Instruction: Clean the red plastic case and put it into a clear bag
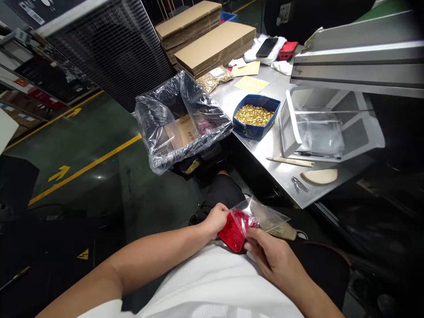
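A red plastic part (232,235) with a dark edge is held low in front of my white shirt. Clear film of a plastic bag (266,215) covers its upper right side and sticks out to the right. My left hand (217,219) grips the part's upper left edge, fingers closed. At the lower right edge, my right hand (270,254) has thumb and fingers pinched at the bag where it meets the part. The exact hold of the right fingertips is partly hidden.
Ahead stands a bin lined with clear plastic (159,152). On the metal table (265,174) are a blue tray (245,130) of small brass pieces, a white bin (291,128) with clear bags, a light-coloured knife-like tool (291,162) and nail clippers (300,184). Cardboard stacks (215,44) stand behind.
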`<state>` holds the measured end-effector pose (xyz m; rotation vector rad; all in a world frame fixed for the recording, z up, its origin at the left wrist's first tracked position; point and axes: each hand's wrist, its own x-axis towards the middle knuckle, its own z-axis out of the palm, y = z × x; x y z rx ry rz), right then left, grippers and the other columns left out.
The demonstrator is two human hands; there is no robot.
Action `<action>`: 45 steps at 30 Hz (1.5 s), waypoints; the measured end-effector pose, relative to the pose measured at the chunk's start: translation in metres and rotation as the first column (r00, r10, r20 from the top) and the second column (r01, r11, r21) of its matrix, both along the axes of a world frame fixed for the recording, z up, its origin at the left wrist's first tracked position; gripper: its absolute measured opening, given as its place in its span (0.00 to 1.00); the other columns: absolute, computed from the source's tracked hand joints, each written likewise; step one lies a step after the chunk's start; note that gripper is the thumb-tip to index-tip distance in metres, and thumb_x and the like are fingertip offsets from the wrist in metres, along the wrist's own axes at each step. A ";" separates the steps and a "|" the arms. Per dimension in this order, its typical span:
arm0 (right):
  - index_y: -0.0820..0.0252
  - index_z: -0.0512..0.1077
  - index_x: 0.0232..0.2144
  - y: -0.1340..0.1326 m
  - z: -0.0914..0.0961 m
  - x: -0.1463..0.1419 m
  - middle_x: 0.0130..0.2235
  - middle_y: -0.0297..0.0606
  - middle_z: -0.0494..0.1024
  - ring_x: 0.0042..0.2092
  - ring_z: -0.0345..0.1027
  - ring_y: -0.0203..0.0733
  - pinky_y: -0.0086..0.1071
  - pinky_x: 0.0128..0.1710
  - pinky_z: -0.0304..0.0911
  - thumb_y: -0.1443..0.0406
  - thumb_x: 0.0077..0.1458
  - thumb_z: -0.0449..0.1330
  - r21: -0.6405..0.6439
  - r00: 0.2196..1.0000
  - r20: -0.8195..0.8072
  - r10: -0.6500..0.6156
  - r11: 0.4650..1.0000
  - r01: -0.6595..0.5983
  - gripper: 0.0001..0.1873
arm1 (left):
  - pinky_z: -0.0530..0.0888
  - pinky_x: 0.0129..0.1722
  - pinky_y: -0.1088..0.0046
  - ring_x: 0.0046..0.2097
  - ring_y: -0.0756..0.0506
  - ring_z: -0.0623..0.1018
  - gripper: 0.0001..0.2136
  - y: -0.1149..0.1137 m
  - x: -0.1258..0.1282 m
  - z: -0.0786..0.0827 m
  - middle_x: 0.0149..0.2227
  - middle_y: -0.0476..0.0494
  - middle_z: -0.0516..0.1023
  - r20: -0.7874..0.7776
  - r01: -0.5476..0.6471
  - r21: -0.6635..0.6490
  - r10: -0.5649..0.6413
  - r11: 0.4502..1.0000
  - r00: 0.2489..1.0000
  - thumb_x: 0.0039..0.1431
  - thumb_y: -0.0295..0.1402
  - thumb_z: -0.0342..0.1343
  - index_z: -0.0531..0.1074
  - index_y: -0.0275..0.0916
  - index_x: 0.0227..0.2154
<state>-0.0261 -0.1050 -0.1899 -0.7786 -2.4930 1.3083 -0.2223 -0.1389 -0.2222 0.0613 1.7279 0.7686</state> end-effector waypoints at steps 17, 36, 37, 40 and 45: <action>0.59 0.71 0.42 0.029 -0.016 0.006 0.24 0.26 0.59 0.23 0.52 0.29 0.27 0.21 0.47 0.47 0.60 0.56 -0.758 0.939 0.080 -0.334 0.592 0.275 0.22 | 0.48 0.19 0.76 0.18 0.56 0.56 0.19 0.029 -0.010 0.047 0.15 0.58 0.56 -0.030 0.237 0.319 -0.240 0.918 0.970 0.48 0.46 0.63 0.60 0.40 0.20; 0.55 0.74 0.40 0.024 -0.002 -0.005 0.20 0.28 0.62 0.20 0.52 0.29 0.25 0.18 0.50 0.53 0.59 0.60 -0.660 0.853 -0.039 -0.520 0.655 0.369 0.14 | 0.66 0.25 0.76 0.26 0.50 0.70 0.33 0.018 0.004 0.051 0.27 0.46 0.72 0.341 -0.035 0.343 -0.090 0.939 0.936 0.49 0.67 0.53 0.71 0.36 0.33; 0.55 0.74 0.40 0.021 -0.003 -0.006 0.21 0.28 0.63 0.20 0.52 0.29 0.25 0.18 0.50 0.53 0.59 0.60 -0.647 0.866 -0.063 -0.497 0.681 0.344 0.14 | 0.71 0.29 0.74 0.30 0.48 0.74 0.35 0.022 0.006 0.048 0.31 0.43 0.74 0.477 -0.096 0.333 -0.080 0.938 0.875 0.48 0.68 0.53 0.73 0.35 0.37; 0.55 0.76 0.41 0.016 -0.010 -0.009 0.23 0.32 0.69 0.22 0.57 0.31 0.26 0.21 0.56 0.55 0.59 0.60 -0.562 0.907 -0.097 -0.409 0.775 0.289 0.13 | 0.75 0.39 0.68 0.37 0.43 0.77 0.40 0.033 0.011 0.049 0.37 0.37 0.77 0.759 -0.230 0.274 -0.063 0.934 0.648 0.45 0.68 0.57 0.74 0.30 0.42; 0.56 0.75 0.46 0.017 -0.025 0.001 0.30 0.37 0.78 0.26 0.69 0.39 0.29 0.26 0.69 0.49 0.52 0.64 -0.511 0.696 0.033 -0.717 0.587 0.628 0.24 | 0.76 0.42 0.68 0.37 0.45 0.77 0.32 0.044 0.007 0.056 0.38 0.43 0.77 0.363 -0.346 0.466 0.180 0.814 0.914 0.44 0.50 0.72 0.67 0.37 0.45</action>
